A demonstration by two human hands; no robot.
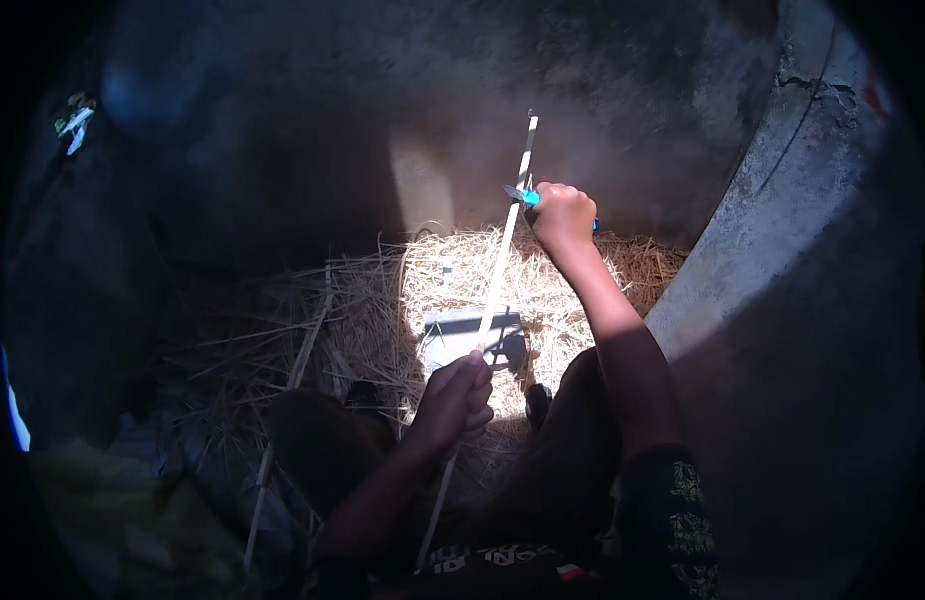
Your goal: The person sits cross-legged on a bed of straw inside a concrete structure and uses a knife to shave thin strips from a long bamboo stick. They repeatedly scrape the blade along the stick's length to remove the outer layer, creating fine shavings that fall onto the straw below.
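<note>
Head view, near to far.

Our knees and dark shorts sit at 6 o'clock, with a dark printed sleeve at 5 o'clock on the right arm.

Our left hand (453, 400) is just below frame centre, clenched around the lower part of a long thin stick (503, 262). The stick runs from about 6 o'clock, near our lap, up through the left fist and on toward 12 o'clock, tilted slightly right. Its upper section shows alternating light and dark bands.

Just beyond the left hand at centre, a flat grey slab (463, 332) lies on the straw (383, 300). The stick crosses over its right part and throws a shadow there. We cannot tell whether the stick touches the slab.

The straw bed spreads from 9 o'clock to 2 o'clock; a sunlit patch covers its middle, the rest is in shade. A second thin stick (301, 360) lies on the straw at 8 o'clock, well apart from the held one.

Our right hand (561, 215) is at 1 o'clock, fist closed on a blue-handled knife (528, 196). The blade end meets the stick at its upper section.

Farthest out, a curved concrete wall (763, 200) wraps from 12 to 4 o'clock, partly sunlit. A dark wall fills 10 to 12 o'clock.
</note>
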